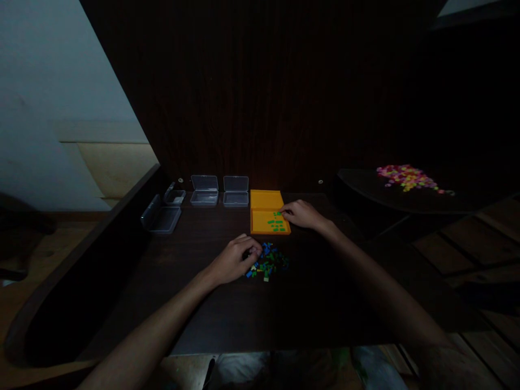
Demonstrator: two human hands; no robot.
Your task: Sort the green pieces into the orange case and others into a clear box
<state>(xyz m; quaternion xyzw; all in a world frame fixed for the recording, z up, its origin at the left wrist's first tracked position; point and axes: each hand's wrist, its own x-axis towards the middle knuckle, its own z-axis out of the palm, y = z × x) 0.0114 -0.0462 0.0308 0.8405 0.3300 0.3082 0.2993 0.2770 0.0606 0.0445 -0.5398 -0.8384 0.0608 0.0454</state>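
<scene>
A pile of small plastic building blocks [268, 264], mostly green and blue with a few pale ones, lies on the dark tabletop. At its left edge rests my left hand [238, 259], fingers curled over the blocks; what they hold, if anything, is hidden. Behind the pile stands an open yellow box [259, 223] with its lid [266, 199] tilted back. Several green blocks [278, 222] lie inside it, towards the right. My right hand [301, 214] reaches over the box's right rim with fingertips pinched beside the green blocks. Anything between those fingertips is too small to make out.
Open clear plastic cases [236, 199] stand along the back, with another clear case [164, 221] at the left. A dark panel [244, 97] rises behind the tabletop [195, 314]. On a curved side shelf [365, 189] at right sits a heap of pink and yellow pieces [408, 177].
</scene>
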